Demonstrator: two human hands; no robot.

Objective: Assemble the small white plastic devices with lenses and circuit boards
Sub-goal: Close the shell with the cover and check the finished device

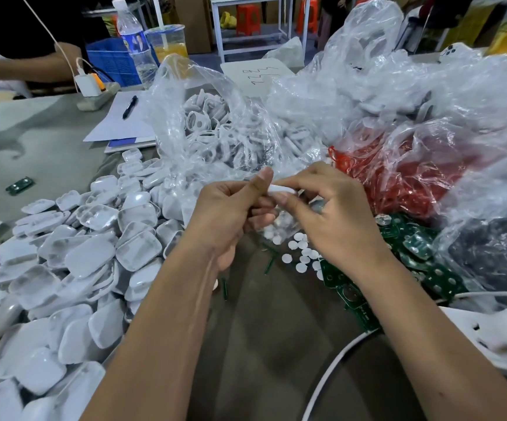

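Left hand (pixel 231 205) and right hand (pixel 325 214) both pinch one white shell (pixel 279 189); loose lenses (pixel 302 253) just below.

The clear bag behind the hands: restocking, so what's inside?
The clear bag holds a heap of white plastic rings. Crumpled, glaring plastic covers its lower part, hiding whatever lies beneath.

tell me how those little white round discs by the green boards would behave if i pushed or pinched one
The white discs look thin, flat and tiny, so probably very light and apt to slide or scatter when nudged. Lying flat on the cloth, they would likely be fiddly to pinch. Flat as they lie, rolling seems unlikely.
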